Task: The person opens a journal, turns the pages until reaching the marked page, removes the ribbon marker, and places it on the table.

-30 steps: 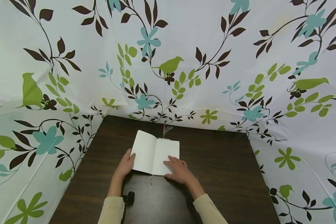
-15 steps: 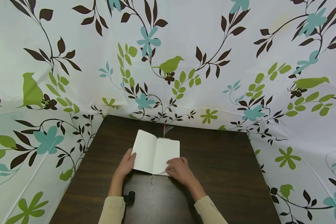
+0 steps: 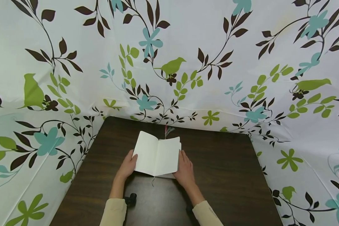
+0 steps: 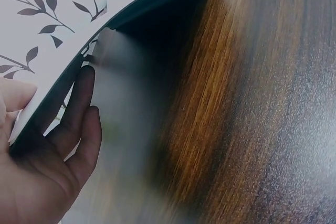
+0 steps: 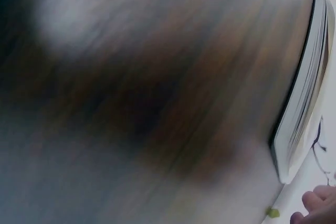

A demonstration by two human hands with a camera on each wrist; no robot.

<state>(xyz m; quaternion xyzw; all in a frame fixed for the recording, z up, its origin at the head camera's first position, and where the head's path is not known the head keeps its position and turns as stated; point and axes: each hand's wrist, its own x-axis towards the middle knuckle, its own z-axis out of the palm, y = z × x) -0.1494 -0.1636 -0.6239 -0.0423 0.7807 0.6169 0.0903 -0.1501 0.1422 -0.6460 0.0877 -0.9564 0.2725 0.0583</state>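
We see a dark brown, wood-grained surface, backed and flanked by a creased white cloth printed with green birds, teal flowers and dark leaves. On the surface, near its middle, lies an open notebook with white pages and a dark cover, its left half tilted up; a thin grey ribbon trails from its near edge, and a red-and-grey tassel lies just beyond its far edge. A small dark marking on the cream right sleeve is too small for us to read. The left hand grips the notebook's left side, thumb over the page, fingers behind the cover. Half a second ago the right hand was over the lower right page; now it is at the outer right edge, and a leaf stands raised there. Its fingertips are poorly shown, so we cannot tell whether its grip pinches that leaf.
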